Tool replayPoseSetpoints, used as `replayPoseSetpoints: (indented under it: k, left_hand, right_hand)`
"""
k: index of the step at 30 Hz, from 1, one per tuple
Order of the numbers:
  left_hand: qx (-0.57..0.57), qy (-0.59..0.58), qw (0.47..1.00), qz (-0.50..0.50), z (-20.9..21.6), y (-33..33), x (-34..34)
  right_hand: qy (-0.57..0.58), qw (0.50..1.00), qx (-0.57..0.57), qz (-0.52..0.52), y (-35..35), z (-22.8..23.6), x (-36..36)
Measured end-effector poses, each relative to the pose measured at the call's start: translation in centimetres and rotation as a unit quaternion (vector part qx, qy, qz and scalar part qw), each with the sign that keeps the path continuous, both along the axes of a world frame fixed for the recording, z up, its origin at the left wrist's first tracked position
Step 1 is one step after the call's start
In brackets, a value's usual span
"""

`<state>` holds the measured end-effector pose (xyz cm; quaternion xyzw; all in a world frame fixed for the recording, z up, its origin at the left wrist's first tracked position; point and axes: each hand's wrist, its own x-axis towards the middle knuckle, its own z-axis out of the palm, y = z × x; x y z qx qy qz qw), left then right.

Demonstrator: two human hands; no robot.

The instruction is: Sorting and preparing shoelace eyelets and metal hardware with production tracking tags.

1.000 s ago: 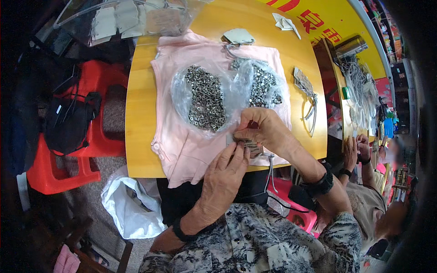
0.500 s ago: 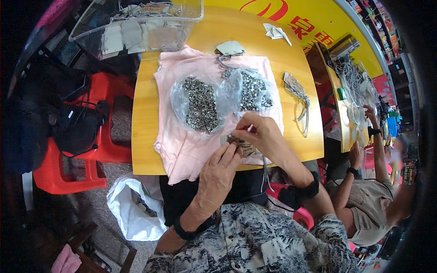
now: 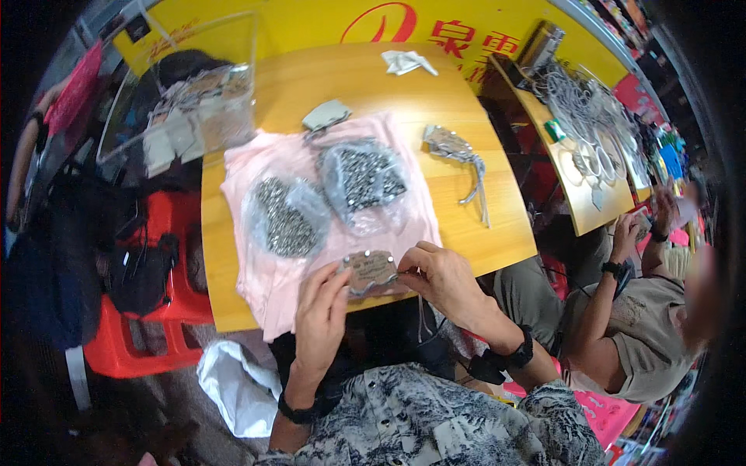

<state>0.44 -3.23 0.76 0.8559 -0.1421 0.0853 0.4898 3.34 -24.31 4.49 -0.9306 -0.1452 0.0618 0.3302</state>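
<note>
Between my two hands, at the near edge of the pink cloth (image 3: pixel 272 303), is a small flat brown plaque (image 3: pixel 371 272) with dark marks on its face and shiny metal bits along its edge. The fingers of my left hand (image 3: pixel 319 311) hold its left edge. My right hand (image 3: pixel 444 281) pinches its right end. Thin grey cord hangs below my right hand. Just beyond lie two clear plastic bags: the left one holds many small metal nuts (image 3: pixel 289 221), the right one shiny metal pieces (image 3: pixel 364 177).
A similar plaque with grey cords (image 3: pixel 451 145) lies on the right of the wooden table (image 3: pixel 497 210). A pale stack (image 3: pixel 326 115) and crumpled white paper (image 3: pixel 408 64) lie farther back. A clear bin (image 3: pixel 252 70) stands left; a person (image 3: pixel 629 342) works at right.
My right hand has moved off the plaque's top to its right end, and the plaque's face now shows. My left fingers have straightened along its left edge. The whole view has shifted.
</note>
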Motion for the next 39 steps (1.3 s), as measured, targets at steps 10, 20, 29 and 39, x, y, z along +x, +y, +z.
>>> replayPoseSetpoints:
  k: [10, 20, 29, 39]
  left_hand:
    - [-0.004, -0.015, 0.997, 0.070, 0.3, 0.3, 0.1]
    - [-0.005, -0.011, 0.999, 0.045, -0.4, 0.1, 1.1]
    - [-0.024, -0.004, 0.999, 0.046, -1.0, 0.1, 1.5]
    - [0.020, -0.060, 0.998, 0.019, -1.8, 0.2, 2.0]
  right_hand:
    - [-0.140, 0.977, 0.058, -0.153, -9.4, 5.8, 7.1]
    - [-0.081, 0.972, 0.008, -0.222, -12.7, -1.2, 14.8]
    - [-0.148, 0.981, -0.033, -0.124, -5.0, 2.9, 15.7]
    - [-0.178, 0.975, -0.132, -0.018, 9.2, -1.1, 21.8]
